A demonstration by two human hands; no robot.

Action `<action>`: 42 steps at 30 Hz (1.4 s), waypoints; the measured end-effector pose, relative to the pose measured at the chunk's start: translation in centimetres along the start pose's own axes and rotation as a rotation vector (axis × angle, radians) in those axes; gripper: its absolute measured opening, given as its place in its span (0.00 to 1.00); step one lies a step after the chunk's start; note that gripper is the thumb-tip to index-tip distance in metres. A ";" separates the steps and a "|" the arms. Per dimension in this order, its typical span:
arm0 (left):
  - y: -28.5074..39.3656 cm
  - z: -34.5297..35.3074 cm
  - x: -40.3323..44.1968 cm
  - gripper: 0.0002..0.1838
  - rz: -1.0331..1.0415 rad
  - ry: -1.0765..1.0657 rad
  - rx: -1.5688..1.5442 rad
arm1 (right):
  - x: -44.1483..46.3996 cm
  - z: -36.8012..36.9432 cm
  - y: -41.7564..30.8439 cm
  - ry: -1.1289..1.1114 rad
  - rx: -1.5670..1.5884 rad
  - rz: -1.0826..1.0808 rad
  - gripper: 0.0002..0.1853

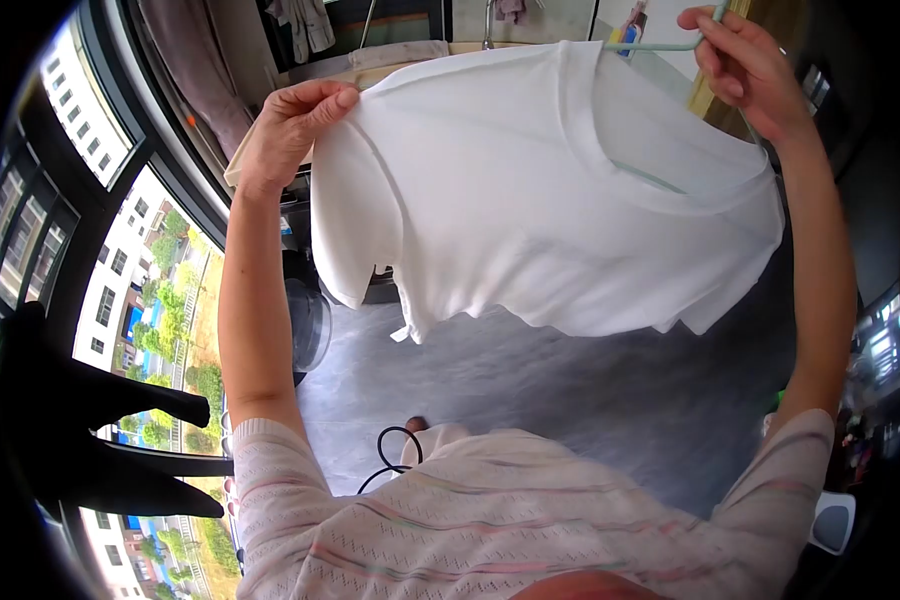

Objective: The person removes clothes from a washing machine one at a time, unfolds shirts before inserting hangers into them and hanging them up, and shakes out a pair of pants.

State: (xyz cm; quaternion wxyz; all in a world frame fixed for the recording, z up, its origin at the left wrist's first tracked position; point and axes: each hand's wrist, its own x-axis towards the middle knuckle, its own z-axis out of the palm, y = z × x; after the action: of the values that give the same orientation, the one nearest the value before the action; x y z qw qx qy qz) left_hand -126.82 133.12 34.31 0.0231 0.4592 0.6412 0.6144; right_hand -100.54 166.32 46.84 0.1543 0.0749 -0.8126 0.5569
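A smooth grey floor (570,410), clouded in a marble-like pattern, is seen below the white shirt (490,190). The shirt is held raised and spread sideways between 2 hands. Its fabric looks soft, thin and matte; the hem is rippled, and the wide, rounded neckline is edged with a flat band. A slim, pale-green hanger (653,46) is set inside it, part of the frame being seen within the neck opening. The fitting is judged to be mostly done; some evening-out of the shoulders seems to be left. By the right hand (750,70), the hanger is held near its hook in a curled grip. By the left hand (295,130), the shirt's shoulder is pinched in a narrow grip. At the hem, a tiny white tab (400,334) is shown.
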 end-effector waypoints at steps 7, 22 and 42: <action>8.9 9.0 0.3 0.17 0.339 -0.081 0.595 | 2.8 7.0 1.3 -0.043 0.079 -0.059 0.09; 7.2 6.1 -2.7 0.11 0.244 -0.003 0.501 | -3.9 -0.3 12.4 -0.186 -0.154 0.191 0.17; 11.7 -8.4 -19.1 0.07 0.037 0.322 0.900 | 5.8 28.2 9.8 -0.011 -0.437 -0.518 0.12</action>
State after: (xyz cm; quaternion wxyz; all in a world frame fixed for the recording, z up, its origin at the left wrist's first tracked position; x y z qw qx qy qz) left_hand -114.22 112.75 35.61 -0.2887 0.3338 0.8307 0.3393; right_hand -113.56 144.04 30.82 0.2987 0.2473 -0.8676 0.3112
